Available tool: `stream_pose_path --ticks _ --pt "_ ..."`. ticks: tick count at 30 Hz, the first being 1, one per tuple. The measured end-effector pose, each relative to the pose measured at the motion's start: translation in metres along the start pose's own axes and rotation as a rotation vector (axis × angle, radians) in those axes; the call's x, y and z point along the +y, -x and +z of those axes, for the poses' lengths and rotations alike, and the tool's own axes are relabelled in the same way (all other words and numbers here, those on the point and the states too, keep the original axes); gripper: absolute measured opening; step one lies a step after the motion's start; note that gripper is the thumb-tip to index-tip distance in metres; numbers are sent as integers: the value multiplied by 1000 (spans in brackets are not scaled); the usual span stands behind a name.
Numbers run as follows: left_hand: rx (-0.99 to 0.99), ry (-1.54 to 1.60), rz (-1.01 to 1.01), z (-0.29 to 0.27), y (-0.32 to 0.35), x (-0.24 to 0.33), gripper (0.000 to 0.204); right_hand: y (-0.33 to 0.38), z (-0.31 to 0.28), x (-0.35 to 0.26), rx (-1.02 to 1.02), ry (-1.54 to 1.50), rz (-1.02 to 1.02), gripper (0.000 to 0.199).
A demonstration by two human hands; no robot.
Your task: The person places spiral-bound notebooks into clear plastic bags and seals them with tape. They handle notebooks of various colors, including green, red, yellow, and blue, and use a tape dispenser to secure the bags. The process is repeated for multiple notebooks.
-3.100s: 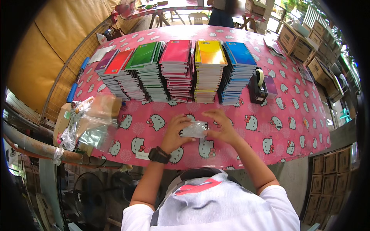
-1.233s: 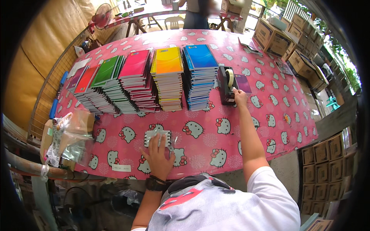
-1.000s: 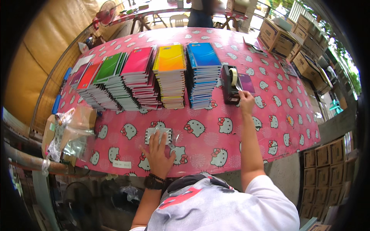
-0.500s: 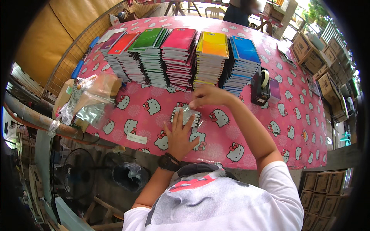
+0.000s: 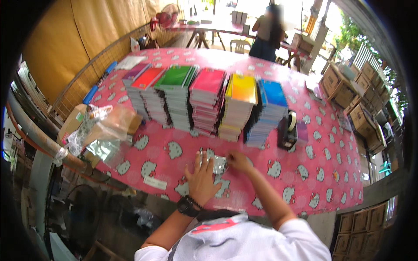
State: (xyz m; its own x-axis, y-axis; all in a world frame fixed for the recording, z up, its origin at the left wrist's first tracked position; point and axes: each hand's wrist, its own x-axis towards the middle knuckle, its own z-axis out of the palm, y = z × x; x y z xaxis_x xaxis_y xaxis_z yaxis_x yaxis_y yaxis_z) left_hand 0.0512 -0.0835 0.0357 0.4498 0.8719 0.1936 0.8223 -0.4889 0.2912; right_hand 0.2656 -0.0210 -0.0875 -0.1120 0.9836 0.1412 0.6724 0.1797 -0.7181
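Note:
A small packet in shiny clear plastic [image 5: 220, 165] lies on the pink table cover; what is inside is hard to make out through the glare. My left hand [image 5: 203, 180] rests flat beside it with fingers spread, the fingertips pressing on its left part. At the packet's right edge is my right hand [image 5: 239, 162], its fingers closed; whether they pinch the plastic is hidden. Beyond my hands stand stacks of spiral notebooks: purple, red, green [image 5: 175, 77], pink [image 5: 208, 80], yellow [image 5: 242, 89] and blue [image 5: 273, 93].
A black tape dispenser [image 5: 287, 132] stands right of the blue stack. Loose plastic bags [image 5: 104, 143] lie at the left, and a white paper strip [image 5: 155, 182] is near the front edge. Cardboard boxes [image 5: 335, 85] are piled at the right. Another person [image 5: 267, 32] stands beyond the table.
My right hand has come down from above the packet to its right edge. My left hand stays on the packet. The view has tilted up, showing more of the far side.

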Motion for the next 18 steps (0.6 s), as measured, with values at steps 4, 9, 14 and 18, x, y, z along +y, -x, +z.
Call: stream_pose_path --ticks 4,9,14,18 --pt "-16 -106 207 7 -34 -19 96 61 -21 -30 150 -185 236 12" --pt "48 810 126 -11 -60 -20 98 99 -19 -24 -378 -685 455 35" --pt "-147 1351 150 38 -48 -64 106 61 -27 -77 198 -1126 144 76" --pt "-182 1168 268 36 -56 -52 102 48 -37 -81 -14 -617 87 66"
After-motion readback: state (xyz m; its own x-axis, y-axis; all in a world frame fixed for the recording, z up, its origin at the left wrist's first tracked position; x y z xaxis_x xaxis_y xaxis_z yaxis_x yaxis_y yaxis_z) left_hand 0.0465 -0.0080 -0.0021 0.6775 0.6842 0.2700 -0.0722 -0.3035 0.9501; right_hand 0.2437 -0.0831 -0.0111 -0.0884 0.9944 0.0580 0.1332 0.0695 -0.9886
